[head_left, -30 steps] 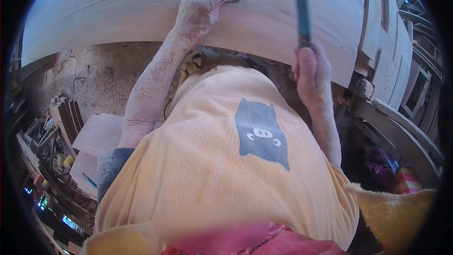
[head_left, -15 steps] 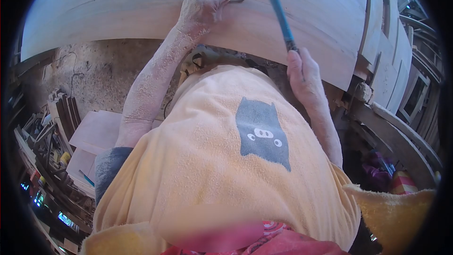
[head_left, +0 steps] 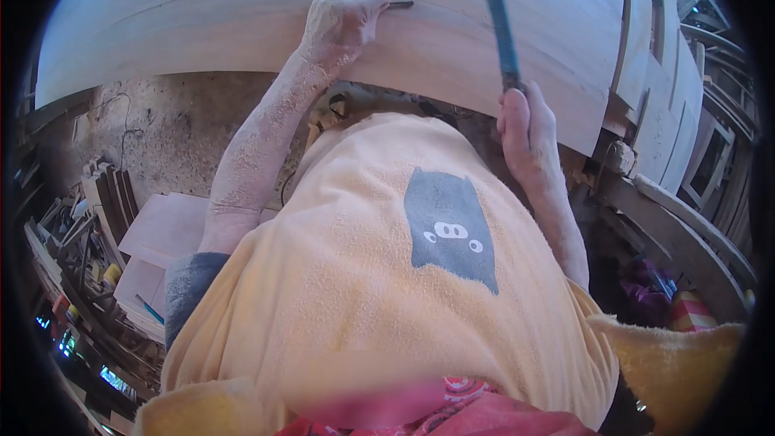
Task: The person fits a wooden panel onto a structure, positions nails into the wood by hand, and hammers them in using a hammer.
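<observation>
My left hand [head_left: 343, 18], coated in pale dust, is closed around a thin dark metal tool [head_left: 400, 5], whose end sticks out to the right over the wooden panel [head_left: 242, 24]. My right hand [head_left: 526, 125] grips the lower end of a hammer [head_left: 499, 24] with a blue handle. The hammer stands upright in view, its metal head at the top edge and partly cut off, to the right of the metal tool and apart from it. The part of the tool inside my left fist is hidden.
Boards and a frame [head_left: 662, 89] stand at the right. Stacked wood pieces [head_left: 105, 194] and pale sheets [head_left: 165, 226] lie at the lower left. A purple bag [head_left: 646, 291] is at the lower right. A yellow apron [head_left: 347, 274] covers my front.
The hammer head has moved up and to the right, and my right hand has shifted slightly right with it. My left hand and the metal tool have moved down very slightly.
</observation>
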`<state>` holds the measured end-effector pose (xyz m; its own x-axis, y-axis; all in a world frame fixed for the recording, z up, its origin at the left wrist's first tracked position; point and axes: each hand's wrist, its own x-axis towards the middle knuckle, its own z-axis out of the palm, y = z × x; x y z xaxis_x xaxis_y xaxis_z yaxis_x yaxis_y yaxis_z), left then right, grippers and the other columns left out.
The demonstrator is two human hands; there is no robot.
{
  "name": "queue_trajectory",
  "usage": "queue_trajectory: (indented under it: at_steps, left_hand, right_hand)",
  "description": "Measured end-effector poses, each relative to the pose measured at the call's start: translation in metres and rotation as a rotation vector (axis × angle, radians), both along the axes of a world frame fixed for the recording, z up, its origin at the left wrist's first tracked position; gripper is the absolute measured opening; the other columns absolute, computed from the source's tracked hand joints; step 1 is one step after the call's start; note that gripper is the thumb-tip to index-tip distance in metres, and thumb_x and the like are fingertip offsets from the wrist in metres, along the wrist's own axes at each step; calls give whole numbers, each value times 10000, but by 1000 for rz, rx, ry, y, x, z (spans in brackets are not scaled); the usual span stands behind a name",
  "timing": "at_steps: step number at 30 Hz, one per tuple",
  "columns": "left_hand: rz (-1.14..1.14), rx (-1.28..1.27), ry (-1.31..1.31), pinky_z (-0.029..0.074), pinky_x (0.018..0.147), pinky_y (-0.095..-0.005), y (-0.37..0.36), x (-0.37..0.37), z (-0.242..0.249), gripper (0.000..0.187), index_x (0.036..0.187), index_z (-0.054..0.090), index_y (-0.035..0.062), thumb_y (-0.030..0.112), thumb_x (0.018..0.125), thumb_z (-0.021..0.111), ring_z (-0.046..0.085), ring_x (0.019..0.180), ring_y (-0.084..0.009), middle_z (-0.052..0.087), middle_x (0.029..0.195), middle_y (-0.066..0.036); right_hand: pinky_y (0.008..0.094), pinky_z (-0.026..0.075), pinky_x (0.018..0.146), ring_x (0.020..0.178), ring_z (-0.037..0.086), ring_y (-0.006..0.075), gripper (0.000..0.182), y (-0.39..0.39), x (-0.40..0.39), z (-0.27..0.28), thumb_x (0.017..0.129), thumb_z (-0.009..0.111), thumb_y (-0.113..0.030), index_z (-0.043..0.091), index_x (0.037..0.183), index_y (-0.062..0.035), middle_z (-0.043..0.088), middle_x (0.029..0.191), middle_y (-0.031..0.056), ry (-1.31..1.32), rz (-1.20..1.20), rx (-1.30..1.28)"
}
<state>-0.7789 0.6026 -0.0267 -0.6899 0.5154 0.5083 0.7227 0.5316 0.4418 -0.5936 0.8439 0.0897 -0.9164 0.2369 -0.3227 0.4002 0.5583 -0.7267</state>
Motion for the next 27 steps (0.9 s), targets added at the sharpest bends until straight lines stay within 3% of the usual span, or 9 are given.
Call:
queue_trajectory:
  at_steps: [3,6,7,10,11,14,17,20,27]
  left_hand:
    - [1,10,12,530,782,-431,0,1,-1,64,884,702,107,65,861,744,630,880,-315,658,885,-60]
    - [-7,-2,29,530,787,-437,3,0,1,59,892,691,93,58,869,732,629,890,-330,660,891,-78]
    - [7,-27,14,529,792,-437,3,-1,2,60,898,686,88,55,870,728,629,896,-335,664,901,-85]
    - [26,-78,-37,510,835,-450,3,8,1,44,912,682,85,61,881,703,625,937,-338,682,967,-91]
    - [43,-94,-40,501,855,-457,5,8,2,38,916,682,87,65,886,692,623,955,-337,690,995,-91]
    - [-66,-102,-11,507,958,-457,8,18,3,80,961,649,62,64,893,688,634,1118,-361,694,1190,-153]
    - [-206,-142,-12,496,1086,-471,35,34,7,83,993,642,24,2,914,659,593,1302,-384,647,1362,-195]
    - [-346,-182,-41,445,1170,-479,71,48,3,55,990,631,2,2,935,639,531,1392,-392,616,1416,-220]
    - [-588,-229,-43,363,1236,-502,168,88,8,143,1086,574,-5,29,948,577,453,1460,-408,519,1509,-252]
  right_hand:
    - [529,501,681,754,635,499,425,-4,5,-16,1104,449,-415,535,993,-14,648,761,254,20,7,-10]
    - [509,507,677,724,630,483,402,4,10,-35,1106,444,-394,545,1010,-17,632,729,233,-82,188,291]
    - [508,505,679,725,612,503,404,10,15,-36,1105,443,-404,555,1015,-26,628,730,234,-58,145,216]
    - [468,509,656,689,646,411,424,17,33,-40,1106,448,-426,558,1007,-29,632,722,187,18,-55,43]
    - [394,479,593,615,614,246,439,14,37,-32,1109,448,-451,561,991,-43,589,683,107,21,-194,-72]
    - [307,422,539,574,519,113,443,41,68,-49,1113,445,-465,575,982,-62,531,664,21,80,-436,-231]
    - [260,392,509,539,473,96,456,58,94,-52,1107,447,-491,590,987,-76,522,664,-4,189,-697,-347]
    - [264,398,505,545,492,102,488,74,118,-52,1098,445,-524,586,984,-70,535,668,13,227,-837,-370]
    - [273,411,512,550,514,116,550,104,151,-50,1074,453,-588,581,981,-62,547,668,23,279,-978,-384]
